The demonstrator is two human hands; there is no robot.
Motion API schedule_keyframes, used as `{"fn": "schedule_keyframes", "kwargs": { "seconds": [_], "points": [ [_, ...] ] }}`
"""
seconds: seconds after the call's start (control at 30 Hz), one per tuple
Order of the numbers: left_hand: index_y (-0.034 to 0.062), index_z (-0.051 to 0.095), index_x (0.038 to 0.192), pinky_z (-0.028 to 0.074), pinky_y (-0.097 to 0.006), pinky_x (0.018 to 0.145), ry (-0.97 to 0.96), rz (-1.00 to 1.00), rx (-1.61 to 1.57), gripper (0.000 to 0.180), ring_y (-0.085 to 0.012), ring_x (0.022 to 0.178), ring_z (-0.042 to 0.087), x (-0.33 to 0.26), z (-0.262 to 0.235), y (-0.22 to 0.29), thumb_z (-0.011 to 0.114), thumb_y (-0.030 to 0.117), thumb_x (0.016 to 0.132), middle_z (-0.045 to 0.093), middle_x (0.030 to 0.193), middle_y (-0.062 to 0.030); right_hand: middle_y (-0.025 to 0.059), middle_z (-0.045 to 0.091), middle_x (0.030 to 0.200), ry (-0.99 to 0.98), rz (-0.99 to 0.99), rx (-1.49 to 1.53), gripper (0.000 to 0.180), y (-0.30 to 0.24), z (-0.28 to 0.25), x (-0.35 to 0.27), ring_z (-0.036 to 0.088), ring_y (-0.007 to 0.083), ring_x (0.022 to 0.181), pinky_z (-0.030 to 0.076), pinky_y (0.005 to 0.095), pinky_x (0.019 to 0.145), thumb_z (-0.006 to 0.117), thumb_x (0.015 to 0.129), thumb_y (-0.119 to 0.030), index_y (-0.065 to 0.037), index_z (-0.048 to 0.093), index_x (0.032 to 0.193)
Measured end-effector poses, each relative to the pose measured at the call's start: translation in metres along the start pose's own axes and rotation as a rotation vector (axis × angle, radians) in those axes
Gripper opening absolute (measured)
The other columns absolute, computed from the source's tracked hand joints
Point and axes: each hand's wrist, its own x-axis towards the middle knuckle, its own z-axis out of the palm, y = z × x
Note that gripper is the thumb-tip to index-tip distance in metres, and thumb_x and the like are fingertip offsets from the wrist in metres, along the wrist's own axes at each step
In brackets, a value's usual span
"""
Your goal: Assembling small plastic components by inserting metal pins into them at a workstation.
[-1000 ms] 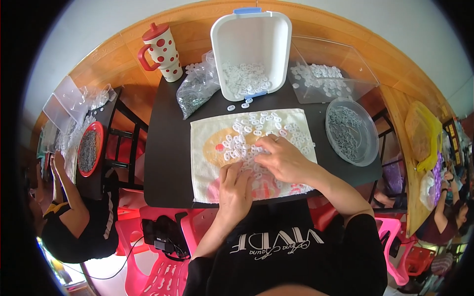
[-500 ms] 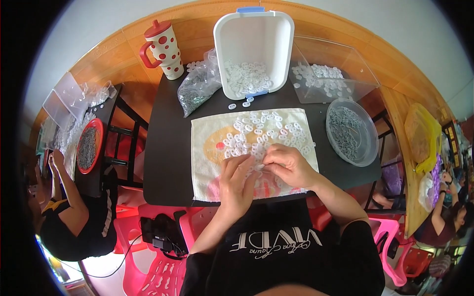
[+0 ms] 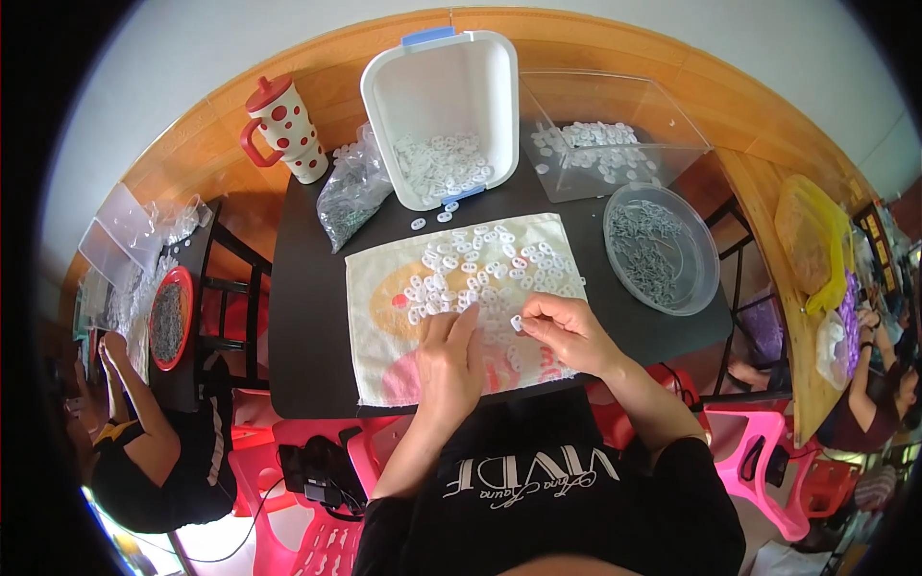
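Between the thumb and fingertips of my right hand (image 3: pixel 567 331) is a small white oval plastic piece (image 3: pixel 517 324). My left hand (image 3: pixel 449 363) is closed, with thumb and fingers together at the near edge of a spread of similar white pieces (image 3: pixel 473 272); anything pinched there is hidden. These pieces, each with two holes, lie loose on a cream patterned towel (image 3: pixel 370 350) on the dark table. The two hands are apart over the towel's near half.
Behind the towel a white tub (image 3: pixel 437 91) holds more white pieces, beside a plastic bag (image 3: pixel 351 197) of grey bits and a dotted tumbler (image 3: pixel 293 130). On the right stand a clear box (image 3: pixel 663 115) and a round tub (image 3: pixel 706 278) of grey parts. Other people sit on both sides.
My right hand has moved rightward away from the left, the white piece now showing at its fingertips. The whole view has shifted and tilted slightly.
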Motion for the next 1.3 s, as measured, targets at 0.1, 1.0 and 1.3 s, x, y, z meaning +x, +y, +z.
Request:
{"fn": "schedule_keyframes", "kwargs": {
  "seconds": [0.1,1.0,1.3],
  "points": [
    [-0.0037,0.070,0.104,0.048,-0.033,0.063,0.194,0.217,0.081,0.020,-0.0225,0.069,0.063,0.007,0.003,0.008,0.065,-0.006,0.085,0.067,0.085,-0.0152,0.0035,0.058,0.080,0.057,0.085,-0.025,0.004,-0.003,-0.003,-0.006,0.055,0.0098,0.076,0.045,0.0276,0.069,0.058,0.096,0.000,0.002,0.058,0.092],
    [-0.0001,0.066,0.100,0.044,-0.021,0.050,-0.200,-0.380,-1.180,0.008,-0.0119,0.064,0.065,-0.007,0.045,0.013,0.061,0.005,0.098,0.069,0.082,-0.0086,0.0124,0.062,0.075,-0.139,0.603,-1.386,0.016,-0.041,-0.233,-0.067,0.063,0.0339,0.083,0.047,0.0437,0.068,0.073,0.064,-0.002,-0.007,0.061,0.075],
    [-0.0009,0.066,0.101,0.047,-0.023,0.055,-0.192,-0.381,-1.140,0.008,-0.0140,0.068,0.067,-0.012,0.048,0.005,0.061,0.005,0.098,0.070,0.083,-0.0092,0.0126,0.065,0.074,-0.035,0.407,-1.409,0.012,-0.016,-0.243,-0.072,0.065,0.0335,0.079,0.047,0.0444,0.064,0.063,0.068,0.005,-0.005,0.062,0.075]
  ]
}}
